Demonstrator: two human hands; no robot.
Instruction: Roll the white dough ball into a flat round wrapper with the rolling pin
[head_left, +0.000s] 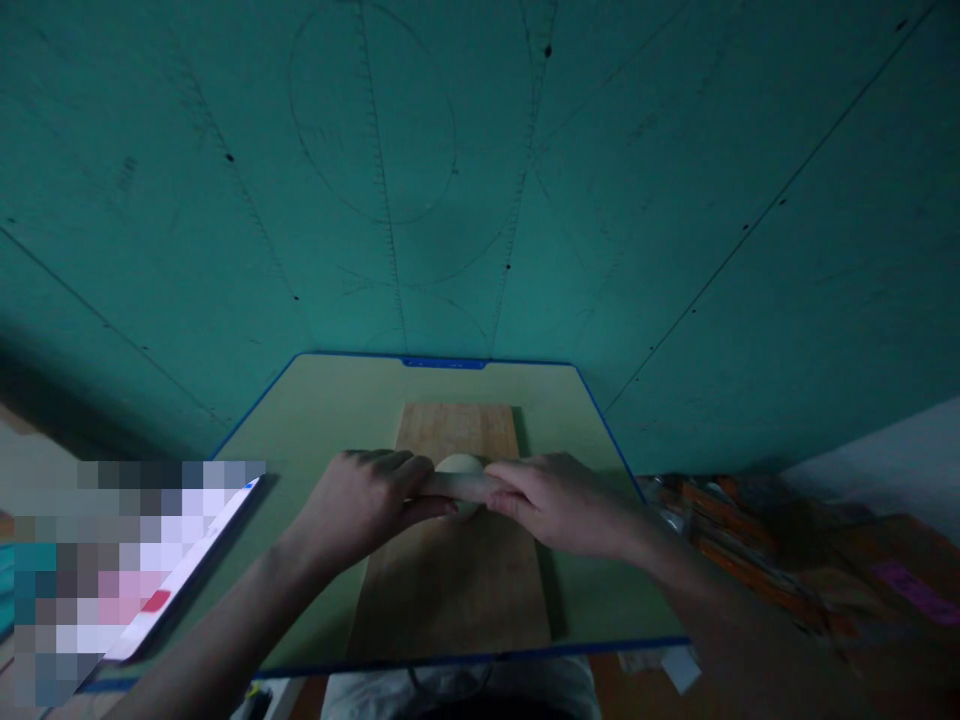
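Observation:
My left hand (375, 497) is closed around the left end of a rolling pin (460, 487). The pin's right end is in my right hand (541, 498), whose fingers are wrapped round it too. Beneath the pin lies a pale round piece of dough (460, 464), showing a little beyond it and in front of it. The dough rests on a wooden cutting board (459, 590), its long side running away from me. Both ends of the pin are hidden by my hands.
The board lies on a small pale table (322, 410) with a blue edge. At the left stands a white-edged device (176, 580), its face blurred out. A green panel (480, 200) with drawn lines rises behind. Cardboard boxes (847, 560) are at the right.

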